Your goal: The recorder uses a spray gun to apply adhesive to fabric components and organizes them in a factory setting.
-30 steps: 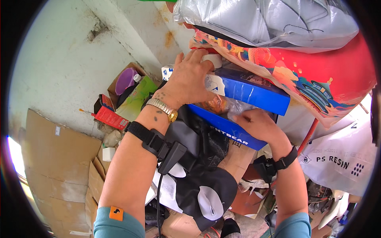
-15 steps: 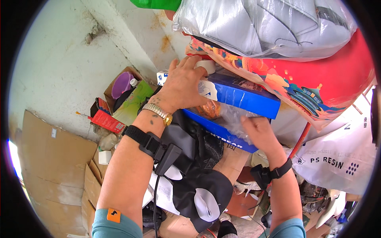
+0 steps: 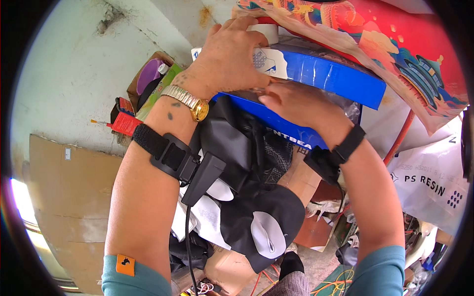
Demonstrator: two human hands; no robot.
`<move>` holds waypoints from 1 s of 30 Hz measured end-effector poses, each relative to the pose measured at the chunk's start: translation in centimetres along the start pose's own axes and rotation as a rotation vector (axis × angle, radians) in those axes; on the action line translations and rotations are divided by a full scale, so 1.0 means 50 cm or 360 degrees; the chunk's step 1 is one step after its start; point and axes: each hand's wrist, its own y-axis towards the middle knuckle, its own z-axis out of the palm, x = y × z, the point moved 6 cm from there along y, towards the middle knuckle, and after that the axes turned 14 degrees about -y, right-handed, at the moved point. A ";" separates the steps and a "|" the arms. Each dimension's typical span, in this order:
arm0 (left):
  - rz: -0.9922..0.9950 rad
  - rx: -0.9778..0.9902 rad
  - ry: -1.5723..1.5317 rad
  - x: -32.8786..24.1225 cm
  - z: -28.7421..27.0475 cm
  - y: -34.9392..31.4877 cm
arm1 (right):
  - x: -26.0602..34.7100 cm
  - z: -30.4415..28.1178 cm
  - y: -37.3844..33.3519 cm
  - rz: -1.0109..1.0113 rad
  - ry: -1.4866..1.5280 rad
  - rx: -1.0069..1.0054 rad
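A shallow blue cardboard box (image 3: 326, 74) lies on the heap in front of me, its lid raised a little off the lower part. My left hand (image 3: 232, 61) holds the lid at its left end, fingers over the top and thumb at the front edge. At the gap under the lid is my right hand (image 3: 298, 106), its fingers close to my left thumb. Those fingertips are partly hidden, and I cannot tell whether they grip anything. Clear plastic wrap (image 3: 349, 108) shows inside the box, to the right of my right hand.
Black sheet material (image 3: 224, 148) with white cut pieces (image 3: 266, 234) lies below the box. A red patterned bag (image 3: 395, 44) leans in from the upper right, above a white printed sack (image 3: 429, 182). Left are a cardboard sheet (image 3: 74, 197) and a carton with a purple bowl (image 3: 148, 76).
My right hand has moved left along the box opening, away from the plastic wrap, to near my left thumb. My left hand stays on the lid. The view has shifted downward.
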 end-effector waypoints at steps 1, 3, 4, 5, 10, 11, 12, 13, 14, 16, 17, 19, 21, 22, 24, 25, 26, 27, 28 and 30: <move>0.0005 0.0019 -0.0006 0.003 0.003 -0.003 | -0.009 0.000 -0.005 0.0057 -0.0084 0.0139; -0.0002 -0.0013 -0.0006 0.002 0.009 -0.010 | -0.045 -0.006 -0.017 0.0022 -0.0207 -0.0016; 0.0007 -0.0057 -0.0011 -0.003 0.006 -0.009 | -0.079 -0.014 -0.029 0.0021 -0.0216 -0.0013; 0.0004 -0.0058 -0.0011 -0.002 0.007 -0.011 | -0.102 -0.037 -0.039 0.0035 -0.0218 -0.0147; -0.0063 0.0020 0.0045 -0.003 0.000 -0.021 | -0.130 -0.080 -0.067 0.0005 -0.0553 -0.0532; -0.0059 0.0007 0.0032 -0.006 0.005 -0.017 | -0.147 -0.078 -0.074 -0.0002 -0.0641 -0.0563; -0.0067 0.0000 0.0044 -0.007 0.003 -0.016 | -0.161 -0.073 -0.075 -0.0013 -0.0720 -0.0602; -0.0076 -0.0008 0.0054 -0.009 0.003 -0.015 | -0.173 -0.067 -0.077 -0.0024 -0.0799 -0.0639; -0.0081 -0.0009 0.0061 -0.008 0.004 -0.016 | -0.172 -0.065 -0.073 -0.0040 -0.0865 -0.0680; -0.0091 -0.0006 0.0060 -0.009 0.011 -0.015 | -0.177 -0.063 -0.076 -0.0058 -0.0935 -0.0720; -0.0098 -0.0002 0.0072 -0.009 0.012 -0.017 | -0.174 -0.068 -0.078 -0.0014 -0.0835 -0.0700; -0.0143 0.0012 0.0088 -0.009 0.016 -0.022 | -0.166 -0.069 -0.085 0.0026 -0.0728 -0.0681; -0.0137 -0.0042 0.0064 -0.005 0.013 -0.030 | -0.151 -0.076 -0.086 0.0040 -0.0666 -0.0591; -0.0124 -0.0086 0.0042 -0.004 0.010 -0.034 | -0.140 -0.082 -0.088 0.0031 -0.0671 -0.0588; -0.0124 -0.0069 0.0024 -0.004 0.012 -0.033 | -0.117 -0.073 -0.087 0.0162 -0.0706 -0.0377; -0.0116 -0.0058 0.0008 -0.004 0.014 -0.033 | -0.107 -0.066 -0.086 0.0158 -0.0696 -0.0370; -0.0118 -0.0058 0.0005 -0.004 0.015 -0.030 | -0.095 -0.063 -0.086 0.0129 -0.0821 -0.0349; -0.0105 -0.0076 0.0029 -0.007 0.015 -0.028 | -0.084 -0.061 -0.085 0.0099 -0.0944 -0.0329; -0.0093 -0.0093 0.0054 -0.010 0.015 -0.027 | -0.079 -0.053 -0.084 0.0096 -0.0943 -0.0327; -0.0116 -0.0078 0.0063 -0.012 0.016 -0.028 | -0.037 -0.049 -0.080 -0.0061 -0.1253 -0.0601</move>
